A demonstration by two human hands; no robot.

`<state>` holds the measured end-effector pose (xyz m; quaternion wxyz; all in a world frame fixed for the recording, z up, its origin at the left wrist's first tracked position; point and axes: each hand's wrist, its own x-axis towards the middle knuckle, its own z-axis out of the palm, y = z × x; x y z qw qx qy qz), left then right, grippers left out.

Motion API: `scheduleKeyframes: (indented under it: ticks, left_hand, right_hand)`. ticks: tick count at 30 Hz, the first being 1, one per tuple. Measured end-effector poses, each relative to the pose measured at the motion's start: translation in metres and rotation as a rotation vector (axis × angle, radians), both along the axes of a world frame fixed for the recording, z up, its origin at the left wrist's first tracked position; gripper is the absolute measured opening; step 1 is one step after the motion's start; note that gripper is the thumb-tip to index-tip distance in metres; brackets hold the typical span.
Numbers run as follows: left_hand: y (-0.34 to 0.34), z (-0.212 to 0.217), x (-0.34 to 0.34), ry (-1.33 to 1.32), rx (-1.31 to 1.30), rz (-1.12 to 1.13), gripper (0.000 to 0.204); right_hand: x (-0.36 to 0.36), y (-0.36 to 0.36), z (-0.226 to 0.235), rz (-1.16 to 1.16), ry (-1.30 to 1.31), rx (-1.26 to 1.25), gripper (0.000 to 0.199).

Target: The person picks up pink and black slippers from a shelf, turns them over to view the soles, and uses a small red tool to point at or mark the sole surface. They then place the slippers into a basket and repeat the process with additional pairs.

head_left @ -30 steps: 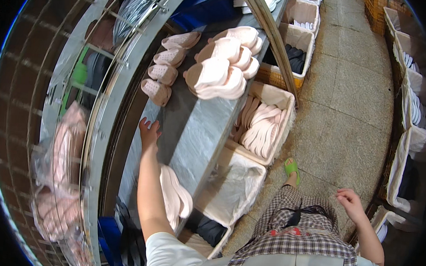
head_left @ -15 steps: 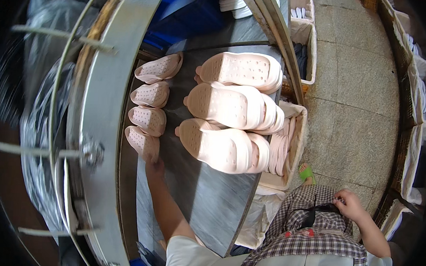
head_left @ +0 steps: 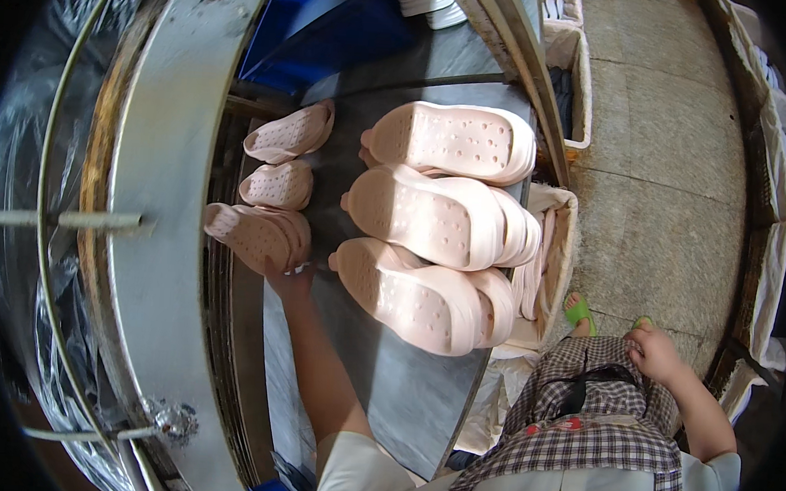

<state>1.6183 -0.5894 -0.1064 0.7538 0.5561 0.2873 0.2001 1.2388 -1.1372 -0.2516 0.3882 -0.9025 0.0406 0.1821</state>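
Note:
Pale pink clogs with dotted footbeds lie in rows on the grey metal table. My left hand (head_left: pixel 289 280) grips the near end of a small nested stack of clogs (head_left: pixel 254 235) at the left edge; the fingertips are partly hidden behind them. Just beyond are two single clogs (head_left: pixel 277 184). To their right lie three larger stacks of clogs (head_left: pixel 444 141), toes pointing right. My right hand (head_left: pixel 656 353) is closed with curled fingers against my checked apron (head_left: pixel 597 442); whether it pinches anything is hidden.
A metal frame rail (head_left: pixel 179 142) runs along the left, with clear plastic bags beyond it. A blue bin (head_left: pixel 334 39) stands at the back, beside a slanting metal post (head_left: pixel 521 64). Lined crates (head_left: pixel 562 247) stand right of the table; more crates line the far side of the walkway.
My left hand has gathered the nearest clogs into one stack and moved it slightly left over the edge. My right hand has shifted a little, away from the black strap on the apron.

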Motion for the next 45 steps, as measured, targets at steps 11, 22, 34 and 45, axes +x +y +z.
scheduleKeyframes:
  ticks: [11,22,34,45]
  left_hand:
    - [0.074,-0.071,0.020,-0.210,0.593,-0.154,0.054]
    - [-0.049,-0.025,-0.166,-0.178,-0.247,0.233,0.048]
    - [-0.290,0.004,-0.497,0.310,-0.349,0.017,0.060]
    - [-0.348,-0.009,-0.510,0.464,-0.451,-0.384,0.064]
  right_hand:
    - [-0.030,-0.022,0.003,0.087,0.006,-0.014,0.019]
    - [-0.028,-0.096,0.005,0.186,-0.025,0.024,0.028]
    - [0.036,0.114,0.023,0.360,0.916,1.232,0.089]
    - [-0.017,0.023,0.044,0.129,0.996,1.860,0.069]
